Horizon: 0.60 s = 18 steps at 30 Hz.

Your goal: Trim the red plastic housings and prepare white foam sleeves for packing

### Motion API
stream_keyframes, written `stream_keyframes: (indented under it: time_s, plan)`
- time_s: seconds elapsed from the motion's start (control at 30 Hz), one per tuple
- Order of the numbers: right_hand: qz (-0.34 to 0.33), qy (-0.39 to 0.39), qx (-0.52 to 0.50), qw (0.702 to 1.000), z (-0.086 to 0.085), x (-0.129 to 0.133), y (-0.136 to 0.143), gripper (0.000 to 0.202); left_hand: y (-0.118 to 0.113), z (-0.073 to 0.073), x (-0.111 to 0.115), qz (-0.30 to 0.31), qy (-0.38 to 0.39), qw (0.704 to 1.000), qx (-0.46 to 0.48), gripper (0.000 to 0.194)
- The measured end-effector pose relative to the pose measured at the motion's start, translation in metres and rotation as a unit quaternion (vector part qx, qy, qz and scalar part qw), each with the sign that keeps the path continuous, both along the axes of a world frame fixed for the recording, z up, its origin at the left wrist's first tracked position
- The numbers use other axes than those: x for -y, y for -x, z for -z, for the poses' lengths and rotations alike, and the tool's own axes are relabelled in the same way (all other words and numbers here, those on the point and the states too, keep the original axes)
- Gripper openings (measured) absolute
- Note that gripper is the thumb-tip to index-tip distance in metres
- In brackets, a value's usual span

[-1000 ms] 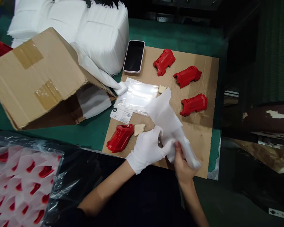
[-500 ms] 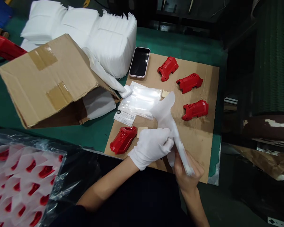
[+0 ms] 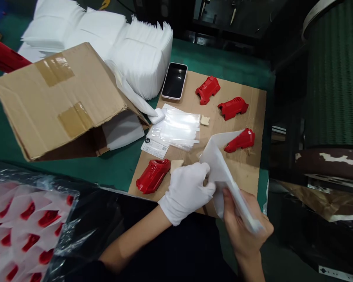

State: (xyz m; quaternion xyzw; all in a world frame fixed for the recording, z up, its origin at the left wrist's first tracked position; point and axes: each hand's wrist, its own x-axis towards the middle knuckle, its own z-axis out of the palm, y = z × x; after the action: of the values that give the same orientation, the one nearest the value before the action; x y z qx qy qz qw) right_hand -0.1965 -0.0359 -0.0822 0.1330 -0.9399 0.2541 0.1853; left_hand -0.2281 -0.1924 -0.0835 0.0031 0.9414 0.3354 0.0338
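My left hand [image 3: 188,190], in a white glove, pinches the near edge of a white foam sheet [image 3: 223,166]. My bare right hand [image 3: 245,221] grips the folded lower part of the same sheet. Its upper end partly overlaps a red plastic part [image 3: 240,141] on the cardboard [image 3: 244,172]. Two more red parts [image 3: 208,90] [image 3: 233,108] lie farther back, and another red part [image 3: 153,176] sits left of my gloved hand. Clear plastic bags [image 3: 176,125] lie in the middle with a printed label [image 3: 154,148] beside them.
A tilted cardboard box [image 3: 56,102] stands at the left, before stacks of white foam sheets [image 3: 141,55]. A phone [image 3: 174,81] lies behind the bags. At the lower left, a plastic-lined container [image 3: 73,211] holds several wrapped red pieces.
My right hand has moved right and slightly down, pulling the sheet wider. The sheet's upper end has swung right, over the nearest red part. My left hand stays nearly in place.
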Motion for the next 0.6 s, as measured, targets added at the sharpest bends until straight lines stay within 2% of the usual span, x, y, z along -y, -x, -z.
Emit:
stream_keyframes:
  time_s: [0.07, 0.13, 0.23, 0.33, 0.4, 0.47, 0.53, 0.6]
  plan:
    - [-0.005, -0.011, -0.005, 1.0, -0.002, -0.001, -0.002, 0.023, -0.002, 0.002, 0.0, 0.003, -0.018, 0.999, 0.034, 0.013]
    - [-0.027, 0.01, 0.003, 1.0, -0.002, 0.0, -0.001, 0.023, -0.006, 0.006, -0.001, 0.014, -0.043, 0.998, 0.043, 0.014]
    - [-0.036, 0.069, 0.021, 0.997, -0.004, 0.003, 0.001, 0.018, -0.013, 0.013, -0.004, 0.026, -0.096, 0.995, -0.003, 0.016]
    - [-0.061, 0.116, 0.092, 0.987, -0.009, 0.006, 0.003, 0.011, -0.019, 0.018, -0.006, 0.012, -0.166, 0.985, -0.051, 0.016]
    - [-0.099, 0.14, 0.161, 0.972, -0.012, 0.007, 0.003, 0.013, -0.022, 0.02, -0.006, -0.003, -0.216, 0.975, -0.047, 0.013]
    - [-0.125, 0.149, 0.188, 0.963, -0.012, 0.008, 0.001, 0.017, -0.024, 0.023, -0.005, -0.016, -0.252, 0.967, -0.028, 0.011]
    - [-0.123, 0.141, 0.166, 0.968, -0.01, 0.011, -0.001, 0.02, -0.026, 0.025, -0.005, -0.033, -0.254, 0.967, -0.014, 0.008]
    - [-0.09, 0.113, 0.118, 0.982, -0.008, 0.014, -0.002, 0.02, -0.028, 0.027, -0.006, -0.057, -0.22, 0.974, 0.013, 0.006]
